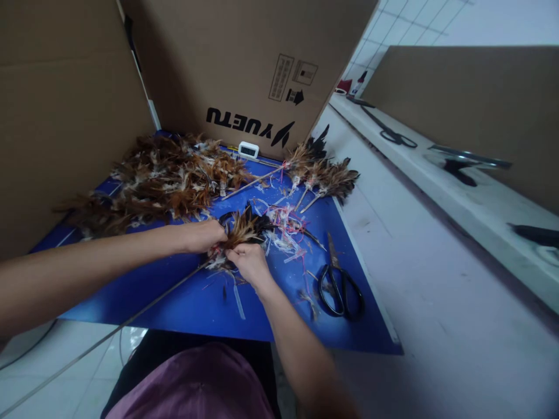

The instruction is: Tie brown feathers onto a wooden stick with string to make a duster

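Both hands are closed at the feathered head of a feather duster (243, 230), over the near middle of the blue table (174, 302). My left hand (208, 235) grips the bundle from the left, its fingers partly hidden by feathers. My right hand (248, 260) pinches the base of the feathers where pink string is wound; the fingertips are hard to make out. A long thin stick (144, 311) runs from the bundle down to the lower left, past the table edge. Black-handled scissors (338, 288) lie to the right of my right hand.
Loose brown feathers (174, 174) are heaped at the back left. Several finished-looking dusters (318, 174) lie at the back right. Pink and white string scraps (288, 227) are scattered nearby. Cardboard (244, 64) walls the back, with a small white digital display (248, 150) before it.
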A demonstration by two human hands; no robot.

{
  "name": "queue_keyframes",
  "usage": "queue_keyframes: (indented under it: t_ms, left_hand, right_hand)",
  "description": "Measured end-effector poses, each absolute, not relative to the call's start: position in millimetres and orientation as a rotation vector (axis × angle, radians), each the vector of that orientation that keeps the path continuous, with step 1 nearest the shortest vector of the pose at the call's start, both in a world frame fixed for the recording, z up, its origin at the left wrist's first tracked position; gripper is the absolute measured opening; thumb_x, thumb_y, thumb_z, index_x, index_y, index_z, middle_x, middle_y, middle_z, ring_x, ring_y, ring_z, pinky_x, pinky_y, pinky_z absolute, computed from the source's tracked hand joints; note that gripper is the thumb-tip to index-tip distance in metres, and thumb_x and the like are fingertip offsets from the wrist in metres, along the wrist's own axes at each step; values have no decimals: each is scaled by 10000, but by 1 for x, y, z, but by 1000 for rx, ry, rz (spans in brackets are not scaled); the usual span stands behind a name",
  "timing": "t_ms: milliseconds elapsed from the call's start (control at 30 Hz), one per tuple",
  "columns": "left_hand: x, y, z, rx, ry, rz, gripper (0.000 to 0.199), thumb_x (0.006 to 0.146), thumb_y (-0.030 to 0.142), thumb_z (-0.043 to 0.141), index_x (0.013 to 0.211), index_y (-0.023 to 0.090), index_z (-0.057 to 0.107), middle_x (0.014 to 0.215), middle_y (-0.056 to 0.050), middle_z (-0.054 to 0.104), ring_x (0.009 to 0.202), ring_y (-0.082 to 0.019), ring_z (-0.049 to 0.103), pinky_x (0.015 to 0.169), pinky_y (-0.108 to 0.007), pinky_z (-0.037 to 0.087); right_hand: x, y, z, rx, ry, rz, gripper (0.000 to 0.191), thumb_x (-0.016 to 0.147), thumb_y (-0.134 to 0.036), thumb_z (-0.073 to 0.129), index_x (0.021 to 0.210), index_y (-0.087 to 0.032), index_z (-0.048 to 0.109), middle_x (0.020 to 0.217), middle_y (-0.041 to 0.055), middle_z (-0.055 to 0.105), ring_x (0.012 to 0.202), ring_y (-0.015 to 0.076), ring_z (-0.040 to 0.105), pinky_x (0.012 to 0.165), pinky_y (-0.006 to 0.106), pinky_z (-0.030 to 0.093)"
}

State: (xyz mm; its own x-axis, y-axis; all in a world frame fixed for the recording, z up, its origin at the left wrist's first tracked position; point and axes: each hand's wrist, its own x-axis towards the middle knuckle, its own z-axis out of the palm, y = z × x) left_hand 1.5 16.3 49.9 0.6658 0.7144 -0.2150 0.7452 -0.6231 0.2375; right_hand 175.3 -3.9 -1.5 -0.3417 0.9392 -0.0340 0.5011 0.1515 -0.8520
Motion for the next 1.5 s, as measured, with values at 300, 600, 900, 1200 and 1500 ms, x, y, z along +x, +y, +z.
queue_keyframes:
  t_ms: [300,600,900,1200,1500]
  left_hand:
    - [10,3,62,2576,1405,-286,191,685,51,521,530,147,579,504,-41,523,460,-129,425,490,-265,288]
    - [-1,17,61,2457,1282,45,155,772,157,511,652,178,606,707,-36,596,680,-145,546,640,-234,392]
    - [-12,-10,28,2245,1200,764,274,899,306,421,750,150,589,926,-74,579,855,-141,551,783,-263,436]
    - [-10,-16,16,2239,1058,966,231,891,274,462,776,151,619,878,-89,630,835,-144,583,777,-282,453]
    - [-5,-6,16,2142,1110,801,265,912,302,419,773,159,594,719,-14,632,678,-104,573,671,-220,428]
  right_hand:
    - [175,-3,0,-1415,-1985,1032,353,721,-371,580,435,-167,537,429,-56,317,455,72,306,468,225,222]
    - [174,-2,-1,-1432,-1944,1048,370,737,-395,562,445,-169,540,442,-49,342,462,76,311,477,229,221]
    - [175,5,-9,-1377,-1818,1153,346,707,-396,571,447,-171,533,449,-53,378,470,82,339,486,228,246]
    - [173,6,-5,-1511,-1753,1181,209,683,-344,607,602,-173,696,503,-37,548,512,95,469,501,211,313]
    - [171,6,1,-1539,-1848,1111,180,670,-239,591,506,-174,626,462,-54,454,485,75,400,487,207,275]
